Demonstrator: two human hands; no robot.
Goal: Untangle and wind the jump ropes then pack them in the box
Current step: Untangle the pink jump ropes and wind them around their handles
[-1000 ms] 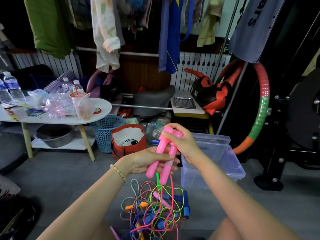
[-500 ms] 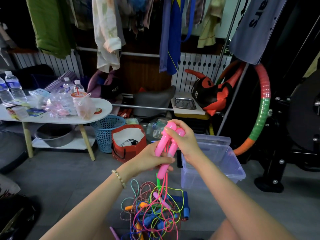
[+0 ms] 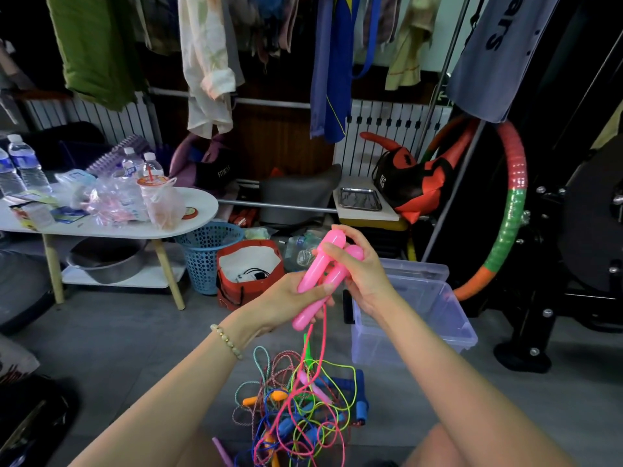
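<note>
Set open on the floor [image 3: 135, 348] just right of the hands: clear box [image 3: 404, 345], presumably kept near for packing. Heaped on the floor below the hands: tangle of coloured ropes [image 3: 303, 409], not yet sorted. Raised above it, left hand [image 3: 286, 298] and right hand [image 3: 362, 274], fingers [image 3: 340, 254] of both curled round the pink handles [image 3: 322, 274], held side by side, likely as a core for winding. Trailing down into the tangle: thin pink cord [image 3: 323, 328], so not free yet.

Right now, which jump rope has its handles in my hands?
The pink jump rope: the left hand and right hand grip its handles together. The other ropes lie tangled in the pile on the floor.
</note>
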